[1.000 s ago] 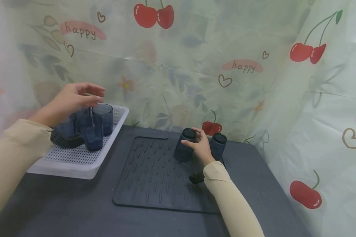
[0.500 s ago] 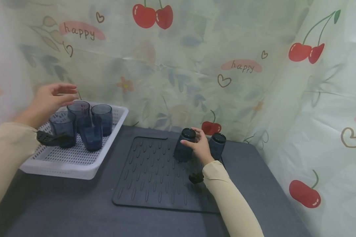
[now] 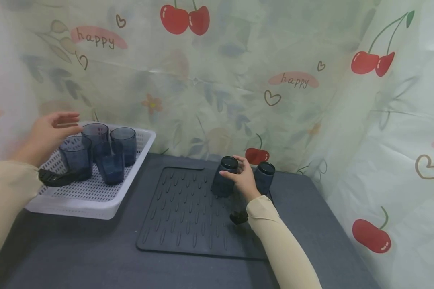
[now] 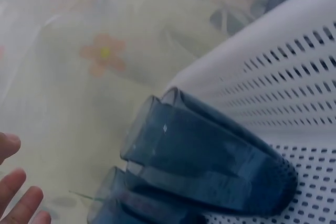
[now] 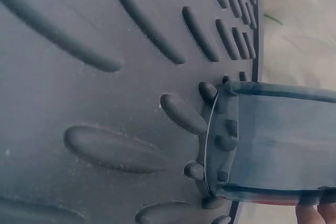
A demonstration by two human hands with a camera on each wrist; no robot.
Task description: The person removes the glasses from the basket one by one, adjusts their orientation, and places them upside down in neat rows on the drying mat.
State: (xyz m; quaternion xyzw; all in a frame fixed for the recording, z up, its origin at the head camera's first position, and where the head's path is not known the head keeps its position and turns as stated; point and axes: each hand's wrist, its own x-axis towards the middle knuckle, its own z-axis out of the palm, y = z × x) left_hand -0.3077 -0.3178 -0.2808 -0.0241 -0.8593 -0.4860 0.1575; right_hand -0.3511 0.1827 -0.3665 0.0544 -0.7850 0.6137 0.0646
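Note:
My right hand [image 3: 245, 178] grips an upside-down blue drinking glass [image 3: 223, 180] between thumb and fingers, near the back of the dark drying mat [image 3: 188, 216]. In the right wrist view the rim of that glass [image 5: 278, 140] meets the ridged mat. Just right of the hand stands a second upturned glass [image 3: 265, 178]. My left hand [image 3: 48, 136] hovers with loosely bent fingers above the left side of a white basket [image 3: 130, 176], holding nothing. Several upright blue glasses [image 3: 110, 162] stand in the basket. The left wrist view shows the fingertips [image 4: 23, 203] apart from them.
The basket sits at the left of the dark grey tabletop [image 3: 94, 253], its right rim close to the mat. A printed curtain [image 3: 202, 100] hangs behind and at both sides. Black straps [image 3: 56, 178] show at both wrists.
My left hand has moved left over the basket, lately dropping a little, so the glasses it covered now show. The right hand and its glass have stayed in place.

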